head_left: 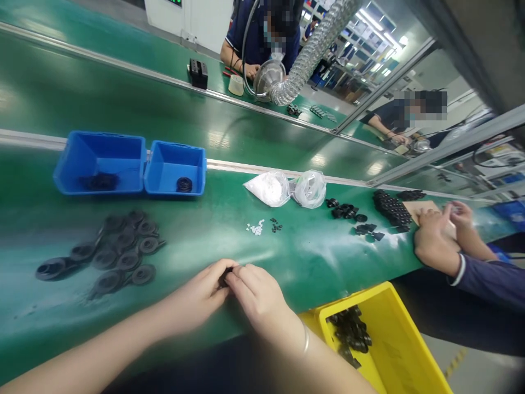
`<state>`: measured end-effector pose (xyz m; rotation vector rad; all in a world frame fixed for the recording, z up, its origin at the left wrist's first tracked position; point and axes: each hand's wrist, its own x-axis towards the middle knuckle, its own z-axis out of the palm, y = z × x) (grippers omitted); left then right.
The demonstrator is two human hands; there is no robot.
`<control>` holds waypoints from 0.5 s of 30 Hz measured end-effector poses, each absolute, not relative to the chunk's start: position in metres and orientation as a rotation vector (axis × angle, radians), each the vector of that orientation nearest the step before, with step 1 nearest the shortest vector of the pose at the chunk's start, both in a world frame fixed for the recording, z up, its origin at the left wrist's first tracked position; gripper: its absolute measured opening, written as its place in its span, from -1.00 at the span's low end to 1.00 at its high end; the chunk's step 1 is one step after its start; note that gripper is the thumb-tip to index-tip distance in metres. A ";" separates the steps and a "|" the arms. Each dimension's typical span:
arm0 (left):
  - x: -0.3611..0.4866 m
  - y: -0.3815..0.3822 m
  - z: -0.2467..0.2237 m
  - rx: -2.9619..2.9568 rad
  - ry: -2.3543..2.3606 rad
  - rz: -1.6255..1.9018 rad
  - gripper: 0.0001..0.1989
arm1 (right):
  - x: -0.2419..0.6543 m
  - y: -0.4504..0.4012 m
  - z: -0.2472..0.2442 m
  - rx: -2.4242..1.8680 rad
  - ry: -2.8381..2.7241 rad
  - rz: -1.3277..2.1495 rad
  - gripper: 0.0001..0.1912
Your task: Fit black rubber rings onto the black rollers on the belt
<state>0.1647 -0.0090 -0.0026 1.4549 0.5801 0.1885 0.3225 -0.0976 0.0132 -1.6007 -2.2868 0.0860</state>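
Note:
My left hand (pixel 207 287) is closed round a small black part (pixel 225 276), just above the front of the green bench. Against it, my right hand (pixel 256 290) pinches the same part from the other side. Fingers hide most of the part, so its shape cannot be made out. Beyond my hands lie a little heap of tiny white pieces (pixel 257 227) and a few tiny black pieces (pixel 276 225). To the left, several round black parts with short arms (pixel 123 249) are spread on the bench.
Two blue bins (pixel 102 189) (pixel 174 189) stand at the back left. Plastic bags (pixel 268 189) lie at the back middle, with black parts (pixel 346 210) farther right. A yellow crate (pixel 394 339) stands front right. A co-worker's hands (pixel 437 232) work at the right; other people sit across.

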 end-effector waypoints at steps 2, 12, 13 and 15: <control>0.167 -0.010 -0.003 1.416 0.563 0.183 -0.75 | 0.328 -0.097 0.016 -1.555 -2.293 0.143 -0.76; 0.172 -0.016 -0.008 1.132 0.516 0.163 -0.66 | 0.455 -0.076 -0.016 -2.121 -1.474 0.003 -0.81; 0.172 -0.015 -0.008 1.121 0.522 0.157 -0.65 | 0.458 -0.074 -0.018 -2.121 -1.488 0.009 -0.81; 0.172 -0.014 -0.010 1.103 0.536 0.140 -0.65 | 0.459 -0.070 -0.021 -2.113 -1.511 0.023 -0.81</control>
